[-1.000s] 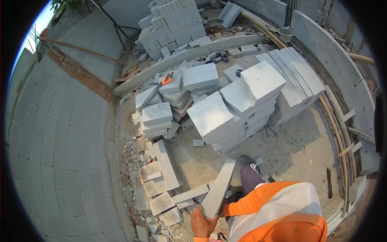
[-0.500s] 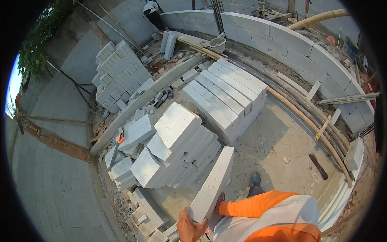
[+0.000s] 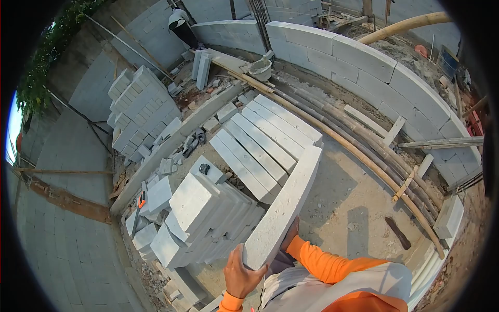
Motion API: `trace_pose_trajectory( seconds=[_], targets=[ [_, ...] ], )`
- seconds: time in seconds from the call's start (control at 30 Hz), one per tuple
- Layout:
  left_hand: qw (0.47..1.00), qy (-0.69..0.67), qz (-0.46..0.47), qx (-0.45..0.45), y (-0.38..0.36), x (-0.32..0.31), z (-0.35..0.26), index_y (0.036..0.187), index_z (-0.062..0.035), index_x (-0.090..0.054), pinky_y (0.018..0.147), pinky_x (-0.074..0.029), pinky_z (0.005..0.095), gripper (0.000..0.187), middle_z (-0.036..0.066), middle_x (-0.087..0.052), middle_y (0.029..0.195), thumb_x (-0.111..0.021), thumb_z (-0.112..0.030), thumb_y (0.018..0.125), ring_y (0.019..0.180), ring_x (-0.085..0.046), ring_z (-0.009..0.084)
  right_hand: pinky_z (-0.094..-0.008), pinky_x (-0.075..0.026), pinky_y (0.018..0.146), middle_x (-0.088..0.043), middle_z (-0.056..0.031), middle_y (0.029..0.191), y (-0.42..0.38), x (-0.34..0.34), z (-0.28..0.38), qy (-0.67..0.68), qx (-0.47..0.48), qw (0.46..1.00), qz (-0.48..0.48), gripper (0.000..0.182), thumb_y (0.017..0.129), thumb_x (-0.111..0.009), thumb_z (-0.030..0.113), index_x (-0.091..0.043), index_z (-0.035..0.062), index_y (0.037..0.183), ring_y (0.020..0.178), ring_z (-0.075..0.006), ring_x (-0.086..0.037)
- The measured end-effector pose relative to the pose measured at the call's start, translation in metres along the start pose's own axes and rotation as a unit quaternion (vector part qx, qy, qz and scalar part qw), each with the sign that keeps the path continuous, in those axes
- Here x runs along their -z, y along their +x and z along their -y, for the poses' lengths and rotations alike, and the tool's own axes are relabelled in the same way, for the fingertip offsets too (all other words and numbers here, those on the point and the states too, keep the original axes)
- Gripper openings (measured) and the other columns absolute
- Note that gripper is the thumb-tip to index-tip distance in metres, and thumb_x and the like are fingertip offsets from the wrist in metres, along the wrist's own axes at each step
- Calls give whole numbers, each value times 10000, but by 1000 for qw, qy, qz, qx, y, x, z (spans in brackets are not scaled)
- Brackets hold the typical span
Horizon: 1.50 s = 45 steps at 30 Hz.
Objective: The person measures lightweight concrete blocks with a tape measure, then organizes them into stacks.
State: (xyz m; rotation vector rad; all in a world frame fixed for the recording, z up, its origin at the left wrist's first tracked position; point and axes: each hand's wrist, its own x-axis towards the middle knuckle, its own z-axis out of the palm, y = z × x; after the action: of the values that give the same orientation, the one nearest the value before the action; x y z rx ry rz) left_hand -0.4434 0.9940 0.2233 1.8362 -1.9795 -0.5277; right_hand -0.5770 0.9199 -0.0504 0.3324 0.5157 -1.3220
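Note:
A long pale lightweight concrete block (image 3: pixel 283 208) is held up in front of my body, its far end tilted away from me. My left hand (image 3: pixel 242 273) wraps round its near end, with fingers and thumb on either side. My right hand (image 3: pixel 291 235) grips its right side, partly hidden by the block. Just left of it is a stack of similar blocks (image 3: pixel 195 200). Beyond the held block stands a row of upright blocks (image 3: pixel 260 140), partly covered by its far end.
A handsaw with an orange handle (image 3: pixel 141 199) lies on blocks at left. A small black object (image 3: pixel 204 169) sits on a block. Bamboo poles (image 3: pixel 358 138) run along the low curved wall (image 3: pixel 358 62). A dark wood piece (image 3: pixel 397 232) lies on the floor. Another person (image 3: pixel 181 23) bends far back.
The block has risen higher, with both hands still gripping it, and its far end now overlaps the row of blocks. My view has shifted, and more of both arms shows.

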Motion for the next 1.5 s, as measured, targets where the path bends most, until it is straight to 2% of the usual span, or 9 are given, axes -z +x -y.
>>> trace_pose_trajectory(
  seconds=[0.3, 0.53, 0.8, 1.03, 1.17, 1.23, 1.3, 1.4, 1.5],
  targets=[
    [995, -73, -6, -72, 151, -29, -28, 1200, 36, -535, 835, -507, 414, 753, 215, -616, 1064, -842, -273, 585, 956, -629, 381, -486, -381, 1085, -503, -102, 1417, 102, -59, 107, -4, 78, 997, 12, 753, 941, -209, 683, -434, 158, 1433, 1280, -327, -495],
    [990, -116, 9, -81, 282, -62, -15, 1203, 50, -534, 887, -491, 400, 726, 218, -619, 1092, -827, -247, 608, 976, -633, 354, -430, -393, 1058, -509, -127, 1400, 194, -87, 161, -34, 106, 957, -266, 863, 889, -445, 724, -416, 59, 1437, 1245, -304, -511],
    [964, -247, 92, 38, 402, -93, 72, 1207, 68, -555, 933, -458, 320, 689, 125, -643, 1085, -840, -174, 627, 1025, -599, 203, -489, -297, 1122, -391, -136, 1510, 225, -191, 178, -152, -2, 832, -533, 1048, 825, -379, 828, -251, 36, 1500, 1339, -323, -435],
    [887, -389, 128, 214, 425, -114, 146, 1208, 49, -572, 939, -449, 309, 617, 84, -632, 1106, -779, -137, 658, 1026, -596, 189, -512, -379, 1049, -370, -209, 1500, 233, -136, 220, -355, -133, 855, -355, 992, 863, -374, 788, -276, 25, 1488, 1307, -366, -466],
    [818, -487, 105, 289, 424, -138, 163, 1210, 40, -572, 919, -456, 296, 558, 79, -633, 1087, -727, -167, 716, 997, -602, 189, -457, -418, 953, -539, -213, 1216, 281, -120, 342, -595, 259, 563, -512, 707, 932, -454, 636, -526, -34, 1144, 1174, -373, -486],
    [776, -535, 86, 323, 421, -149, 175, 1210, 32, -570, 906, -463, 293, 533, 76, -632, 1077, -709, -175, 739, 986, -604, 187, -450, -390, 985, -564, -183, 1168, 324, -105, 425, -683, 364, 495, -395, 654, 943, -493, 590, -541, -31, 1138, 1137, -352, -512],
    [741, -575, 68, 340, 420, -169, 195, 1213, 22, -565, 895, -470, 295, 515, 74, -628, 1074, -697, -177, 757, 982, -604, 183, -420, -378, 1021, -595, -185, 1192, 373, -91, 499, -699, 268, 614, -250, 715, 932, -484, 628, -566, -31, 1196, 1168, -327, -532],
    [733, -580, 36, 354, 423, -188, 216, 1214, -10, -553, 869, -485, 294, 505, 73, -610, 1082, -718, -249, 801, 964, -601, 179, -385, -370, 1043, -594, -193, 1266, 422, -108, 534, -783, 114, 595, -143, 852, 890, -439, 731, -568, -13, 1286, 1197, -301, -543],
    [725, -565, -29, 393, 429, -214, 223, 1204, -18, -553, 863, -494, 312, 561, 79, -603, 1051, -655, -452, 864, 946, -601, 185, -342, -383, 1017, -607, -165, 1253, 456, -122, 525, -711, -122, 675, -156, 986, 842, -441, 793, -531, -61, 1327, 1182, -249, -547]
  ],
)
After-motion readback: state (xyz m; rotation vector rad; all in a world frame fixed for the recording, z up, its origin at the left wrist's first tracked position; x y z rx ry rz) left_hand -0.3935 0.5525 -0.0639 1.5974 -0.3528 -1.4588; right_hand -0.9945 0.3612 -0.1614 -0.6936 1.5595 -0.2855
